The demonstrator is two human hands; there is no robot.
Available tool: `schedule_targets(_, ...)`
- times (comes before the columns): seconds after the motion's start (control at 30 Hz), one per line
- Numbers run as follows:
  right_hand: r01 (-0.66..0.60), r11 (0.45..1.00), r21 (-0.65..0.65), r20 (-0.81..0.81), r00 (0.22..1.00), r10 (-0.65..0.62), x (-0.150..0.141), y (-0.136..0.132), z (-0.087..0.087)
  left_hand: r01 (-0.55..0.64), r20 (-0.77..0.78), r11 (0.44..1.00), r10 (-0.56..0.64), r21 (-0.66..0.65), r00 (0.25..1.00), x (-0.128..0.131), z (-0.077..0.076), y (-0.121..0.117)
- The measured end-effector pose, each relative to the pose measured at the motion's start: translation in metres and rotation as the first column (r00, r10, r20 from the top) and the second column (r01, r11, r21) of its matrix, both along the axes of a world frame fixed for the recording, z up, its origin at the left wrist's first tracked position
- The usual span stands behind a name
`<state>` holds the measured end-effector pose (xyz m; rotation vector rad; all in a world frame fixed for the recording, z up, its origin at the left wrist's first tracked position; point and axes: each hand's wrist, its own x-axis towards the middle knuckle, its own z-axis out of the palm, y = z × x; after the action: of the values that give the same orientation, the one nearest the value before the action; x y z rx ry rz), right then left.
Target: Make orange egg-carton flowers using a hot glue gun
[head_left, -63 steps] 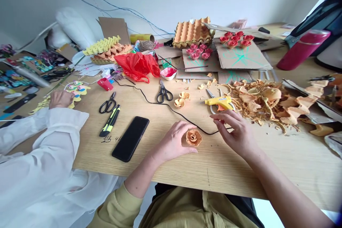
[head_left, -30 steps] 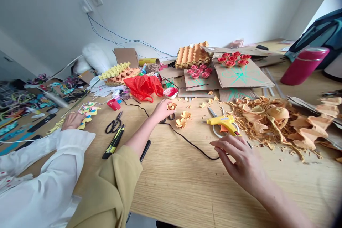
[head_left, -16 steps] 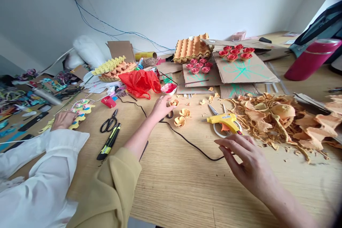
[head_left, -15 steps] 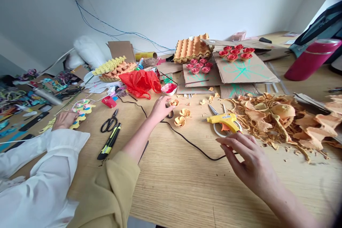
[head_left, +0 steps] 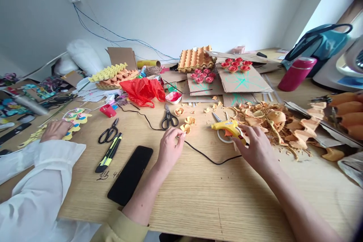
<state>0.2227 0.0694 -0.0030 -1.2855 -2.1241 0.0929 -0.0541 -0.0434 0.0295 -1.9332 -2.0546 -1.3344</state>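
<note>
Partly curled, the right hand (head_left: 255,145) is set at the handle of the yellow glue gun (head_left: 227,125) on the table (head_left: 193,196); the left hand (head_left: 171,146) is nearly pinched at the near petal cup (head_left: 186,127). Whether either is gripped cannot be told. Woodgrain is marked with handwriting (head_left: 102,175) and littered by orange scraps (head_left: 263,115). Blue cables (head_left: 124,39) are strung along the pale wall (head_left: 181,3).

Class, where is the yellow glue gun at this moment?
In the head view, the yellow glue gun is right of centre, with the right hand at its handle and the heap of orange scraps to its right.
</note>
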Motion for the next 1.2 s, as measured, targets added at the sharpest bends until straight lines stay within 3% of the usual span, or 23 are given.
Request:
schedule_targets(0.23, 0.015, 0.998, -0.067, 0.167, 0.986, -0.004, -0.007, -0.001, -0.006, 0.069, 0.021, 0.997, -0.07, 0.028, 0.997, -0.002, -0.011, -0.003)
schedule_targets(0.43, 0.022, 0.994, -0.108, -0.013, 1.0, -0.024, -0.002, 0.003, 0.002, 0.081, 0.018, 0.995, -0.082, 0.054, 0.996, -0.001, -0.015, -0.005)
schedule_targets(0.57, 0.047, 0.979, -0.198, -0.095, 0.993, -0.067, 0.004, 0.006, 0.01, 0.179, -0.039, 0.983, -0.177, 0.047, 0.983, 0.024, -0.011, 0.0)
schedule_targets(0.67, 0.063, 0.977, -0.204, -0.095, 0.992, -0.084, 0.007, 0.008, 0.013, 0.316, -0.201, 0.94, -0.337, -0.132, 0.92, 0.054, -0.004, 0.02)
schedule_targets(0.77, 0.094, 0.973, -0.209, -0.096, 0.989, -0.116, 0.009, 0.009, 0.013, 0.288, -0.327, 0.908, -0.384, -0.305, 0.864, 0.081, -0.002, 0.046)
schedule_targets(0.9, 0.104, 0.956, -0.274, -0.068, 0.99, -0.127, 0.009, 0.008, 0.011, 0.246, -0.361, 0.907, -0.368, -0.342, 0.857, 0.1, -0.011, 0.066)
schedule_targets(1.2, 0.122, 0.885, -0.45, -0.119, 0.974, -0.194, 0.007, 0.012, 0.014, 0.191, -0.362, 0.921, -0.316, -0.34, 0.877, 0.11, -0.022, 0.071)
